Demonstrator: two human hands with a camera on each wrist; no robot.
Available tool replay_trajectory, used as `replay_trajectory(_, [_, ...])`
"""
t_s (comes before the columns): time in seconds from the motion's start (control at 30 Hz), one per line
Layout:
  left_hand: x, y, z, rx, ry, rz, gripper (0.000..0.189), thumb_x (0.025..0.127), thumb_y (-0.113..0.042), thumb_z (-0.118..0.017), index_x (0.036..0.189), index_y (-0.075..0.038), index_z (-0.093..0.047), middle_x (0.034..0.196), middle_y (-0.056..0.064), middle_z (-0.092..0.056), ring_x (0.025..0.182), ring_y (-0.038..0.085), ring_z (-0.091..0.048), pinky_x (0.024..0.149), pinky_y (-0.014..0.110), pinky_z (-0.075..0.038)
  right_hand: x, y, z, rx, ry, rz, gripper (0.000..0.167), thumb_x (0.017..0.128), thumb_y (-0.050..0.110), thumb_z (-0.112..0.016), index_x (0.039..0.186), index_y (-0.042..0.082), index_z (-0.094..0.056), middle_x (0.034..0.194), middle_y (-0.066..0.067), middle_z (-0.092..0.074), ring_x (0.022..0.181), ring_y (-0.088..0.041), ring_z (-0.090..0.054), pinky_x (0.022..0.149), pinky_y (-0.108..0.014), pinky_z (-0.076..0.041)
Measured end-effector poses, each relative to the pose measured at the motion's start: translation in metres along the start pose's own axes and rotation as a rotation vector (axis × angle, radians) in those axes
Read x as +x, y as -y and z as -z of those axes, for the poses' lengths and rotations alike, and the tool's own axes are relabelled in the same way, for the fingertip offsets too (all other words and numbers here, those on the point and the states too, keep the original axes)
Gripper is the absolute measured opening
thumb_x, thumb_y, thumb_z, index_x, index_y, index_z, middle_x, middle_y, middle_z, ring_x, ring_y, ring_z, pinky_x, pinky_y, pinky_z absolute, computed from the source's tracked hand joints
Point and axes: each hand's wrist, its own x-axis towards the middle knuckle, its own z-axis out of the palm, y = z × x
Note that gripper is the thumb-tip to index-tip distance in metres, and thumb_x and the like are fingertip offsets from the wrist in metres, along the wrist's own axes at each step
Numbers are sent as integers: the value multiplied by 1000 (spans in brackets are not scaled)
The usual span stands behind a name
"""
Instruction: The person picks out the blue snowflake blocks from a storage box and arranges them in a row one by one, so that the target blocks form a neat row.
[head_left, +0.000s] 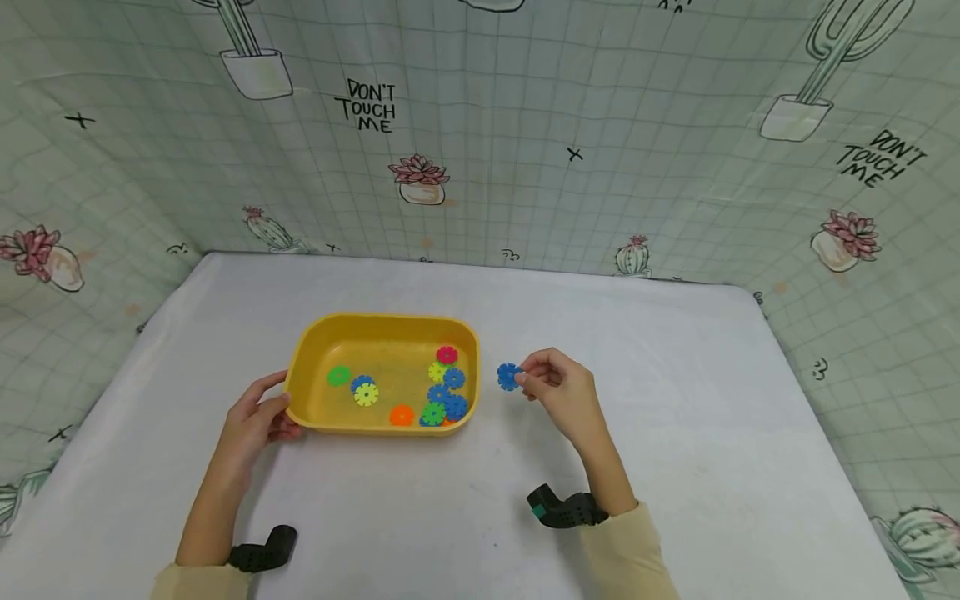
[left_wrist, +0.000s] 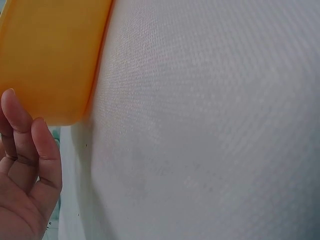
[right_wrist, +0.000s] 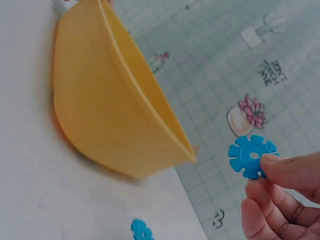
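Note:
A yellow plastic basin (head_left: 382, 333) stands on the white-covered table, with several notched plastic discs lying in it. My left hand (head_left: 255, 417) holds the basin at its left end; in the left wrist view the bent fingers (left_wrist: 47, 150) are against the end wall. To the right of the basin, my right hand (head_left: 558, 387) pinches a blue snowflake disc (right_wrist: 248, 156) between thumb and fingers. The disc has a round centre hole and slots around its edge. Another blue disc (right_wrist: 142, 231) shows at the bottom of the right wrist view.
Inside the basin, a green disc (head_left: 339, 376) and a yellow disc (head_left: 366, 394) lie at the left, an orange disc (head_left: 402, 415) near the front wall, and several mixed discs at the right end. A patterned cloth (head_left: 510, 183) hangs behind the table (head_left: 675, 417).

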Motion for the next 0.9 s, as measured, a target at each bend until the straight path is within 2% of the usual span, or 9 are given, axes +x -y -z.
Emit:
replay_trajectory(0.13, [0, -4, -1, 22, 11, 3, 46, 99, -22, -41, 140, -4, -31, 62, -15, -59, 58, 7, -61, 64, 17, -52, -1, -12, 12, 1, -31, -36, 12, 85, 11, -67, 93, 4, -62, 80, -11, -61, 67, -18, -62, 68, -34, -55])
replay_trajectory(0.33, [0, -2, 0, 0, -3, 6, 45, 98, -23, -42, 139, -5, -33, 63, -14, -60, 57, 8, -60, 63, 18, -52, -3, -30, 29, -4, -79, -91, 17, 85, 14, -68, 95, 2, -62, 79, -10, -62, 70, -23, -64, 68, -31, -55])
replay_trajectory(0.53, [1, 0, 0, 2, -1, 6, 45, 98, -22, -41, 139, -4, -33, 62, -13, -60, 57, 8, -61, 63, 18, -52, -3, -50, 42, -39, -116, -134, 18, 85, 14, -67, 97, 2, -61, 77, -5, -62, 65, -12, -62, 67, -29, -54])
replay_trajectory(0.73, [2, 0, 1, -7, 11, 11, 46, 98, -23, -42, 140, -6, -32, 64, -14, -61, 58, 8, -61, 63, 18, -52, 2, -68, 51, -52, -154, -174, 18, 85, 11, -66, 98, 0, -60, 74, 1, -61, 63, -9, -62, 64, -22, -52])
replay_trajectory(0.9, [7, 8, 3, -11, 4, 12, 47, 97, -28, -46, 139, -9, -35, 65, -13, -63, 59, 9, -62, 64, 19, -52, 7, -82, 57, -59, -158, -219, 18, 86, 9, -64, 100, -2, -59, 76, -1, -62, 65, -6, -61, 64, -20, -53])
